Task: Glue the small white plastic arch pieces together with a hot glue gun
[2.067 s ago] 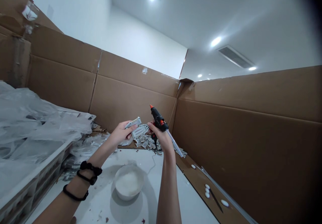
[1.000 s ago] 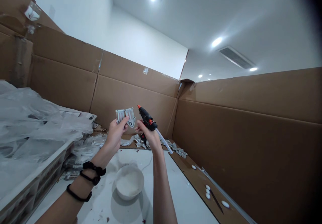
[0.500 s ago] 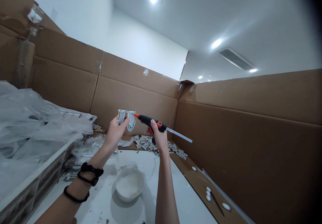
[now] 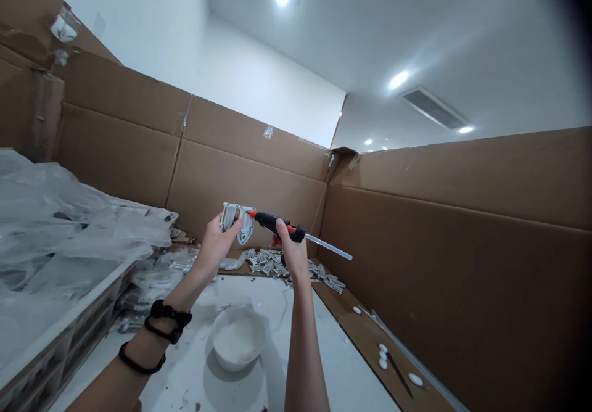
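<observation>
My left hand [image 4: 217,239] pinches a small white-and-silver plastic piece [image 4: 246,226] made of two shield-shaped halves side by side, held up above the table. In my right hand [image 4: 292,248] is a black and orange hot glue gun [image 4: 277,224], my fingers wrapped round its handle. Its orange nozzle points left and meets the upper part of the right half; whether it touches cannot be made out. A translucent glue stick [image 4: 329,247] juts from the gun's back end.
A white bowl [image 4: 238,341] stands on the white table [image 4: 194,362]. Behind my hands lies a heap of similar small pieces [image 4: 268,263]. Plastic bags [image 4: 83,227] cover a crate [image 4: 87,319] at left. White oval pieces [image 4: 415,380] and a thin dark tool [image 4: 400,375] lie right. Cardboard walls [image 4: 439,245] enclose the table.
My left hand has moved slightly right with the plastic piece, which has turned a little, so the nozzle now overlaps its right half. The glue gun has barely shifted.
</observation>
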Available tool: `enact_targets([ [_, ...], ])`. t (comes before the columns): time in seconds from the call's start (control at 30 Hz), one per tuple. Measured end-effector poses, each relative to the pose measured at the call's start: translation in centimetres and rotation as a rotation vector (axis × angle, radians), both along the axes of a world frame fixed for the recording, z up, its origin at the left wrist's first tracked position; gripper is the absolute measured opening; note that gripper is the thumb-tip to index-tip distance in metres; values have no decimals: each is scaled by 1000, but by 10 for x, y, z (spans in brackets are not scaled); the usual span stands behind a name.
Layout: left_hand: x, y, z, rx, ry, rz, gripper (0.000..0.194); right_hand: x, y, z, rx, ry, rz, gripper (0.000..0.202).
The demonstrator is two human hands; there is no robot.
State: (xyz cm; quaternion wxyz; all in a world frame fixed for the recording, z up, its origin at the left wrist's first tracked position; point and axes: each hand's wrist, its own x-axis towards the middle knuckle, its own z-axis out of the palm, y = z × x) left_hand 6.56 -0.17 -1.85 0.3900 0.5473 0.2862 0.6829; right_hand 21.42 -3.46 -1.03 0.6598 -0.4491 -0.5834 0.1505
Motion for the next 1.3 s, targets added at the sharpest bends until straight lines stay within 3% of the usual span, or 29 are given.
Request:
enact_targets([
  [0.63,1,4,-4,23,51,17,34,2,0,-1,-11,-47,-46,52],
  [0.9,3,3,-1,-25,-40,-9,30,-3,3,1,115,-80,-232,46],
  [0.97,4,-4,2,-52,-63,-62,30,-7,6,1,77,-2,-164,43],
  [1.07,5,-11,4,-77,-85,-121,27,-12,11,-1,-59,97,135,38],
  [1.17,6,-9,2,-69,-113,-143,27,-16,14,-4,-88,113,391,28],
  [1.3,8,-1,-4,-51,-138,-165,29,-18,16,-6,-100,117,402,23],
])
